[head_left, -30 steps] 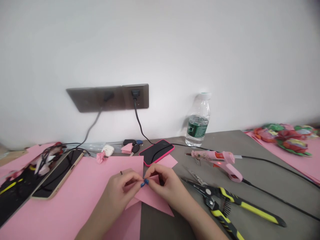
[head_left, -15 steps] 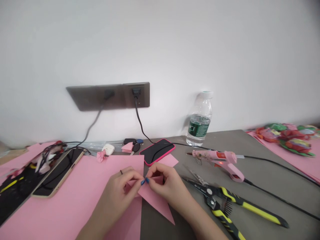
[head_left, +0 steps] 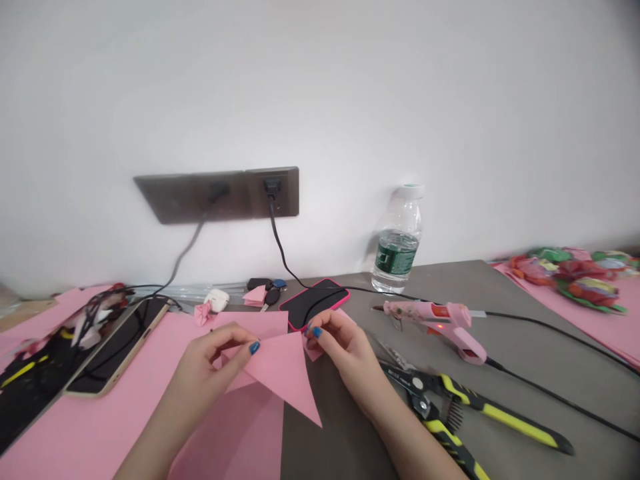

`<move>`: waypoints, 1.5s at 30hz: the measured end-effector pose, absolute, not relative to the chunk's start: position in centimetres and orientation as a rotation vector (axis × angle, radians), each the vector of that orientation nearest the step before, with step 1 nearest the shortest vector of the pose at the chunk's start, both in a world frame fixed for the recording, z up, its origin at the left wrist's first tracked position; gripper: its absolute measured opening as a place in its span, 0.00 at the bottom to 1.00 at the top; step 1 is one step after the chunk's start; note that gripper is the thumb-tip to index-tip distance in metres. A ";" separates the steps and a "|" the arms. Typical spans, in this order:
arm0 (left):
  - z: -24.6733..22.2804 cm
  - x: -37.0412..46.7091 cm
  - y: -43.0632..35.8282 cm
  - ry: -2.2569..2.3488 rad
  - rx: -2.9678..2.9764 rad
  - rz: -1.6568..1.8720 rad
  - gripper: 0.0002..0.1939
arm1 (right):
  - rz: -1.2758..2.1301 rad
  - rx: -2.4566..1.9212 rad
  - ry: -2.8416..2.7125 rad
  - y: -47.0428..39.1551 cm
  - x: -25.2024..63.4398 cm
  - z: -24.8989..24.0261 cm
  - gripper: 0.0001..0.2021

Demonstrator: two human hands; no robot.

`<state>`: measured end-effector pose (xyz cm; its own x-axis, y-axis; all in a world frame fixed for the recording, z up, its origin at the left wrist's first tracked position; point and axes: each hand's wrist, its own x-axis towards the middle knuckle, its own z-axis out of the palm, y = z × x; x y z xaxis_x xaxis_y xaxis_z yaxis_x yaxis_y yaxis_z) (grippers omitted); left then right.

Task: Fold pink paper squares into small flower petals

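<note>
A folded piece of pink paper [head_left: 283, 363] is pinched between the thumb and fingers of my left hand [head_left: 213, 360]. Its pointed end hangs down to the right, over the edge of a large pink sheet [head_left: 245, 433] and the grey table. At the paper's upper right corner is my right hand [head_left: 345, 353], thumb and fingertips drawn together. Whether those fingertips grip anything is hidden. Beneath the right hand lies another pink paper piece [head_left: 314, 351], partly covered. A red-edged phone [head_left: 313, 303] is just behind the hands.
On the right are a pink glue gun [head_left: 435, 317] with a lit red light and yellow-black pliers [head_left: 500, 413]. A water bottle [head_left: 397, 250] stands by the wall. Leftward are a second phone [head_left: 117, 347], a white case [head_left: 217, 300], keys [head_left: 273, 295] and cables. Colourful paper flowers [head_left: 585, 277] sit far right.
My hands have moved apart from their shared pinch. My left hand has shifted left with the folded pink paper, which shows more of its face. My right hand has risen slightly.
</note>
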<state>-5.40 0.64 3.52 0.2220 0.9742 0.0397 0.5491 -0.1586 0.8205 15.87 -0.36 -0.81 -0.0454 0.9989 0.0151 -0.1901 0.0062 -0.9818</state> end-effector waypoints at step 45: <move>1.4 4.1 -2.2 1.277 2.673 0.168 0.21 | 0.477 -1.665 -1.374 -4.4 33.5 -3.1 0.25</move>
<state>4.09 -2.24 1.42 0.6260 0.7793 0.0265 0.7597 -0.6173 0.2044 33.49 -4.39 -3.12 0.3087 0.9206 0.2391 0.5744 0.0199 -0.8183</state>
